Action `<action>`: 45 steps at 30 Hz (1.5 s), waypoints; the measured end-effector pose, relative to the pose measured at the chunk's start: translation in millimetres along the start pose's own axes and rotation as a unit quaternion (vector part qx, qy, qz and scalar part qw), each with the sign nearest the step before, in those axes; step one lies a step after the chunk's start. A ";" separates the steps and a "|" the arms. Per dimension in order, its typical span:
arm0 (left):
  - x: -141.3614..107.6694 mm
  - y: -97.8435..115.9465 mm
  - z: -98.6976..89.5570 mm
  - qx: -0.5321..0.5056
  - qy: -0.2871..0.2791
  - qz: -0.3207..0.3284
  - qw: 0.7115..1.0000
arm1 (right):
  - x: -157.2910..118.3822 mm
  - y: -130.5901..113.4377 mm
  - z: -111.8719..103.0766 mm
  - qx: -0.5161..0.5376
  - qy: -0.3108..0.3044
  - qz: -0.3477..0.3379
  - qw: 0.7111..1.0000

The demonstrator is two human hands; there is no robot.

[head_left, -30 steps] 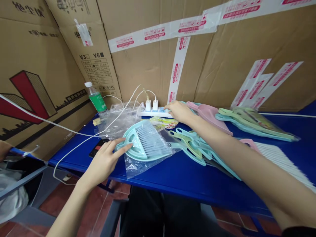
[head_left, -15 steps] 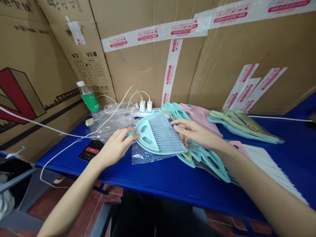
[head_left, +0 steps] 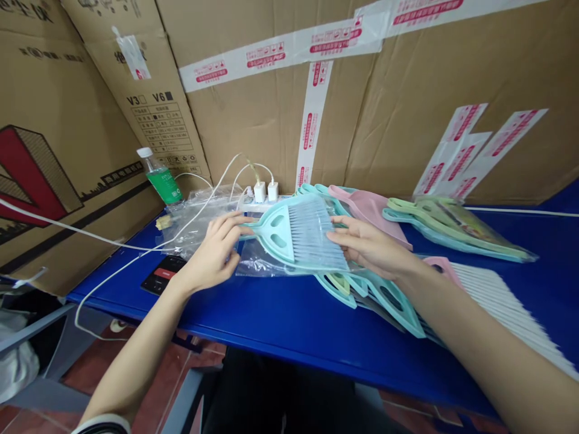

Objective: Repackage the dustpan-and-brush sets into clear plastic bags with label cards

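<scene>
A mint-green hand brush (head_left: 277,232) with pale bristles lies nested on a matching dustpan (head_left: 271,258), tilted above the table. My left hand (head_left: 221,250) has its fingers closed around the handle end at the left. At the bristle end, my right hand (head_left: 364,244) pinches the right edge of the set between thumb and fingers. A clear plastic bag (head_left: 257,267) shows beneath the set; whether it encloses any of it I cannot tell. More mint dustpans and brushes (head_left: 393,304) lie below my right forearm.
Behind stand a pink dustpan (head_left: 368,211) and bagged green sets (head_left: 446,220). A white-bristled brush (head_left: 502,301) lies at right. Clear bags (head_left: 194,214), a phone (head_left: 163,274), a bottle (head_left: 163,181), a power strip (head_left: 257,207) and cables occupy the left. Cardboard (head_left: 262,126) walls the back.
The left hand has shifted from the brush's head onto its handle. The set has turned slightly, its handle coming into view, and has moved a little up and right.
</scene>
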State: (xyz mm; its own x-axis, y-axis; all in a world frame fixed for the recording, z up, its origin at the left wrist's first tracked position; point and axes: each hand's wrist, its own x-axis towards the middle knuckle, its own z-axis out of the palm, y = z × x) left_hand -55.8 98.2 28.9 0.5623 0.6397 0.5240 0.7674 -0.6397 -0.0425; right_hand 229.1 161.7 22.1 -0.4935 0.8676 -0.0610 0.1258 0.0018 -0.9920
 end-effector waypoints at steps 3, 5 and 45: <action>0.9 11.5 -1.9 -0.008 -0.013 0.054 0.998 | -0.1 -0.2 0.8 0.001 0.033 -0.007 0.999; 4.9 23.5 5.2 0.022 -0.046 0.092 0.995 | -1.1 -0.9 1.0 -0.004 0.039 0.006 0.999; -6.4 -33.3 4.9 0.230 -0.133 -0.131 0.955 | 11.7 9.8 -36.4 0.066 0.222 -0.167 0.958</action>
State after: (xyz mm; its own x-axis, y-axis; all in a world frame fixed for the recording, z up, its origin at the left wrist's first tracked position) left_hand -83.4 117.5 22.7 0.3443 0.8764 0.3367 0.9121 -0.2271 -0.3414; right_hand 255.9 190.0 15.6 -0.0682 0.9555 0.2870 -0.0994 0.2798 -0.9549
